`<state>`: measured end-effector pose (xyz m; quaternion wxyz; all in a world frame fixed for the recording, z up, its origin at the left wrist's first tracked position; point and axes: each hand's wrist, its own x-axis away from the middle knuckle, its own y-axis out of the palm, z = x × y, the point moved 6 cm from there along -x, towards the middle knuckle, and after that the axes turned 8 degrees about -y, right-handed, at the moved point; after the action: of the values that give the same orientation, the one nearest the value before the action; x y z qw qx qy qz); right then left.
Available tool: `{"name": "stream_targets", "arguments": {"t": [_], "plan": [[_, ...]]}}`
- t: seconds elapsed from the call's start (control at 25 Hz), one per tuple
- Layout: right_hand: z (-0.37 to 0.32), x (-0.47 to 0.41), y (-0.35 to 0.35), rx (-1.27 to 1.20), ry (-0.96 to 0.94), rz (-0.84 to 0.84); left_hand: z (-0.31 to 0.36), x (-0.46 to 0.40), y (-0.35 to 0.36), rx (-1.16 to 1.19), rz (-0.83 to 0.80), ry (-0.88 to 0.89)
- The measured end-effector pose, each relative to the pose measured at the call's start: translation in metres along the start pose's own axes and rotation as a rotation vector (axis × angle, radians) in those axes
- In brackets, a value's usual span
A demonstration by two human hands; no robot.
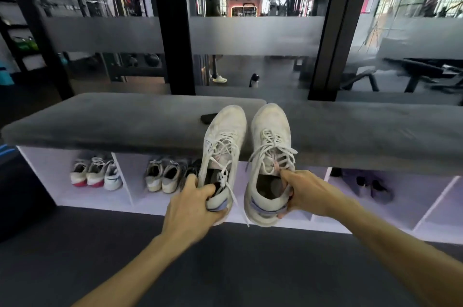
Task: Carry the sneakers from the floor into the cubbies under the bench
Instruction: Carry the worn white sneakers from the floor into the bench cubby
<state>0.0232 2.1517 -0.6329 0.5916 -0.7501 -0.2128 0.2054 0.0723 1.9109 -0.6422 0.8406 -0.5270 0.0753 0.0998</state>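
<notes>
I see both sneakers held in the air in front of the bench (125, 118), above the dark floor (225, 269). My left hand (193, 209) grasps the left sneaker (224, 146) at its heel, thumb hooked inside the collar and fingers curled under the heel counter. My right hand (308, 194) grasps the right sneaker (270, 151) at its rear, one finger pressed in beside the tongue and the others wrapped round the outer heel. The two shoes hang side by side, close but not touching, soles facing down and away. Each long axis runs from heel, nearest me, to toe, farthest from me; both toes point up and forward and overlap the front edge of the grey bench cushion in this view. Loose laces trail from each shoe toward the heels. Under the cushion, white dividers split the cubbies (60, 181). The left compartment contains three light sneakers (96, 175), heels outward. The next compartment contains a pale pair (162, 177) and a darker shoe partly hidden behind the left sneaker. The compartment directly behind the held shoes is mostly hidden, with bare white floor visible between and beside them. The compartment to the right holds dark shoes (375, 186), blurred. A dark flat object (208, 118) lies on the cushion, just beside the left toe.
</notes>
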Motion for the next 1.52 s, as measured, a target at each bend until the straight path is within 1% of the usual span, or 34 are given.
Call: {"name": "stream_targets", "arguments": {"t": [0.24,0.48,0.76,0.96,1.08,1.52], "plan": [[0.026,0.003,0.122,-0.017,0.016,-0.047,-0.063,0.014,0.108,0.026,-0.072,-0.016],[0.044,0.006,0.190,-0.032,0.065,-0.113,-0.099,0.019,0.170,0.030,-0.146,-0.061],[0.091,-0.033,0.232,-0.111,0.107,-0.176,-0.112,-0.021,0.227,-0.019,-0.234,-0.098],[0.134,-0.073,0.256,-0.137,0.110,-0.218,-0.112,-0.066,0.271,-0.022,-0.296,-0.102],[0.161,-0.097,0.272,-0.164,0.149,-0.241,-0.112,-0.092,0.297,-0.021,-0.325,-0.106],[0.248,-0.198,0.336,-0.233,0.190,-0.241,-0.131,-0.200,0.396,-0.037,-0.310,-0.083]]}}
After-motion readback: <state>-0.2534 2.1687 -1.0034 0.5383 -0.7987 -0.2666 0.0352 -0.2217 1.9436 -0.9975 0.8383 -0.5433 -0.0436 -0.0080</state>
